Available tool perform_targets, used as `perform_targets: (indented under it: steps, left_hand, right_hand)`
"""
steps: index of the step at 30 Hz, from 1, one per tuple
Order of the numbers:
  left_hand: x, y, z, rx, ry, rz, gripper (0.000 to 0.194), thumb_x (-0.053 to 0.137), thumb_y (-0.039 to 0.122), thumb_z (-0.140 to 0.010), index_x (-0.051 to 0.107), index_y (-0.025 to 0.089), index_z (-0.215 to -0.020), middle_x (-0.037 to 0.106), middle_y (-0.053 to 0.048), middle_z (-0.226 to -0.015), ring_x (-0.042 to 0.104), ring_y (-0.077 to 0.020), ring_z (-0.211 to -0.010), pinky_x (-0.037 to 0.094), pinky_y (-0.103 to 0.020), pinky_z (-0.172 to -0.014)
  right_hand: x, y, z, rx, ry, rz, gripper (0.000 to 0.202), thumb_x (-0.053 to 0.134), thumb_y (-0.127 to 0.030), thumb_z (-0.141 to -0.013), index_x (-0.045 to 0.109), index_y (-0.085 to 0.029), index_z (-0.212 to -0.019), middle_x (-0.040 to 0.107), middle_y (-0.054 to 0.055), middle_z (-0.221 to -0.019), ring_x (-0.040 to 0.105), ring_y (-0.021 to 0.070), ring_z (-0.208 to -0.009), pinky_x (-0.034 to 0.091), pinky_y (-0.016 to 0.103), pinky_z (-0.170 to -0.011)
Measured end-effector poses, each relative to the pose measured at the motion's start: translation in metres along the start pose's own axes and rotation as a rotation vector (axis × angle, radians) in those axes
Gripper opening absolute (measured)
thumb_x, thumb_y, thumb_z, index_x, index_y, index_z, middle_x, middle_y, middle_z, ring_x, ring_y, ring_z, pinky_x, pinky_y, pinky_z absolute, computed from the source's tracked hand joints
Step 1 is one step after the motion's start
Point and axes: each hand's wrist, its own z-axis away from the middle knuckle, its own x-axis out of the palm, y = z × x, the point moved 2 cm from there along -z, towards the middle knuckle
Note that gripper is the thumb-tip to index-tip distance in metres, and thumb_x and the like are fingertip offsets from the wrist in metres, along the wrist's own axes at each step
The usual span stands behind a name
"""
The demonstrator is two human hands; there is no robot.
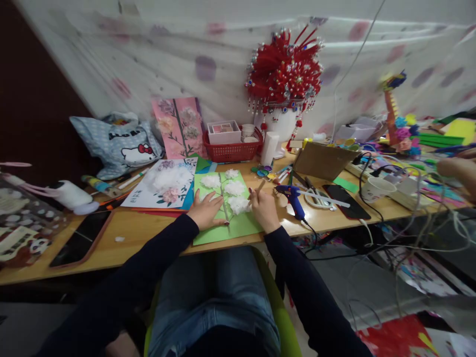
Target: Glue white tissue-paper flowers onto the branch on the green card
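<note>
A green sheet (240, 231) lies on the table in front of me, bearing several white ruffled flowers (234, 188) and a thin grey-green stem. My left hand (206, 210) lies flat on the sheet's left part, fingers spread, holding nothing. On the right edge of the sheet my right hand (263, 208) is closed around a thin brown stick (261, 186), its fingertips beside the lower right white flower. To the right of that hand rests a blue glue gun (295, 201) with a pale glue stick in it.
A white sheet with flowers (141, 195) lies left, a phone (82, 237) beyond it. Behind stand a red basket (234, 151) and a red beaded headdress (288, 74). A second phone (345, 201), a paper cup (377, 188) and cables are right. Another person's hand (459, 171) shows far right.
</note>
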Motion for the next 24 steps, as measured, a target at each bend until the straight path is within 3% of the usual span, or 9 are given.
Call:
perform_targets:
  steps: [5,8,12,15,24]
  left_hand:
    - [-0.003,0.0,0.0,0.032,0.021,0.01,0.067,0.055,0.059,-0.086,0.044,0.025,-0.142,0.044,-0.012,-0.149,0.026,-0.0384,-0.143,0.0,-0.074,-0.109]
    - [0.0,-0.001,0.0,0.037,0.047,0.021,0.068,0.055,0.061,-0.085,0.046,0.024,-0.141,0.045,-0.013,-0.149,0.027,-0.0383,-0.142,0.0,-0.074,-0.109]
    - [0.002,-0.003,0.001,0.08,0.067,0.034,0.066,0.052,0.061,-0.087,0.046,0.023,-0.141,0.046,-0.012,-0.148,0.029,-0.0366,-0.141,0.002,-0.072,-0.111]
    - [0.0,-0.003,0.002,0.12,0.07,0.023,0.068,0.053,0.062,-0.086,0.047,0.021,-0.14,0.046,-0.012,-0.147,0.028,-0.0352,-0.142,0.002,-0.068,-0.114]
    - [0.0,0.0,0.005,0.249,0.007,0.091,0.072,0.048,0.066,-0.087,0.042,0.021,-0.143,0.041,-0.01,-0.151,0.024,-0.034,-0.144,-0.003,-0.066,-0.114]
  right_hand:
    - [-0.014,0.014,0.005,0.107,0.262,-0.134,0.056,0.025,-0.051,-0.097,0.059,-0.019,-0.066,0.057,0.003,-0.051,0.056,0.0169,-0.053,0.042,0.029,-0.06]
    - [-0.014,0.018,0.012,0.154,0.349,-0.215,0.059,0.023,-0.055,-0.097,0.059,-0.018,-0.069,0.052,0.0,-0.049,0.053,0.0144,-0.048,0.042,0.028,-0.056]
    - [-0.014,0.017,0.017,0.182,0.435,-0.37,0.057,0.032,-0.059,-0.095,0.06,-0.017,-0.068,0.048,-0.003,-0.047,0.049,0.0124,-0.046,0.04,0.027,-0.054]
    - [-0.015,0.012,0.018,0.212,0.42,-0.416,0.053,0.041,-0.058,-0.092,0.06,-0.016,-0.066,0.048,-0.004,-0.046,0.046,0.0109,-0.043,0.037,0.026,-0.049]
    - [-0.025,-0.001,0.021,0.145,0.738,-0.585,0.044,0.051,-0.05,-0.087,0.06,-0.017,-0.059,0.042,-0.004,-0.041,0.041,0.0107,-0.036,0.03,0.028,-0.043]
